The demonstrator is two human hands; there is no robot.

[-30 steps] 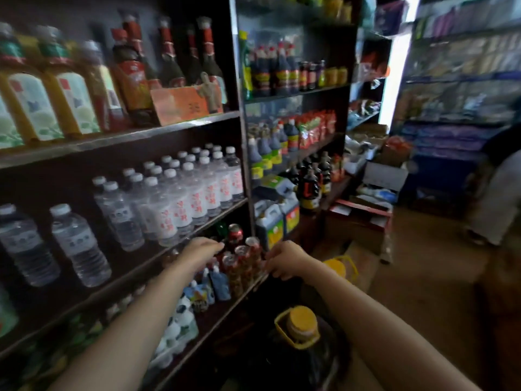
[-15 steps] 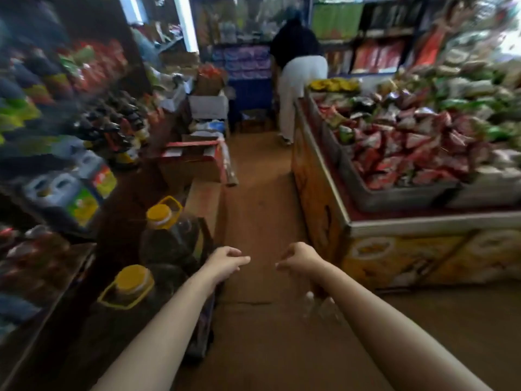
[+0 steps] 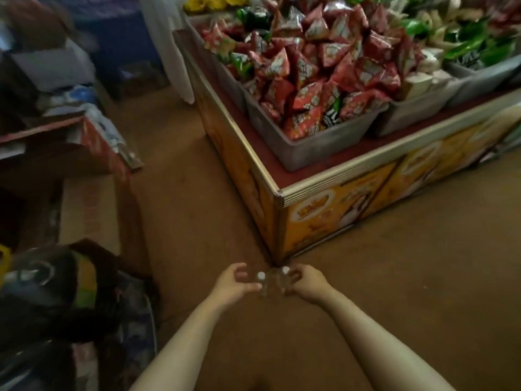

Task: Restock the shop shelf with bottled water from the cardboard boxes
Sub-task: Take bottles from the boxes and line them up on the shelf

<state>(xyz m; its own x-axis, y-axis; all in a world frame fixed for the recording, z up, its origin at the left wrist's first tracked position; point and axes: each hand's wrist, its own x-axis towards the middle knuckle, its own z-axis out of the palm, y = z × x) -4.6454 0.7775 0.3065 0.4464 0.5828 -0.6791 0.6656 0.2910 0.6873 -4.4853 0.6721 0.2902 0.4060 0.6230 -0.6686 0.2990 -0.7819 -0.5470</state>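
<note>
Two clear water bottles with white caps stand close together on the brown floor, the left bottle and the right bottle, just in front of the corner of the display counter. My left hand is cupped against the left bottle, thumb touching it and fingers apart. My right hand has its fingers wrapped around the right bottle. An open cardboard box sits on the floor at the left; its contents are hidden.
Grey bins heaped with red snack packets top the counter. A red-edged carton and dark oil jugs crowd the left side. A person's white clothing shows at the far end of the aisle.
My view swung from the shelf of water bottles to the aisle floor. Both hands dropped and came together at the two bottles standing by the counter corner.
</note>
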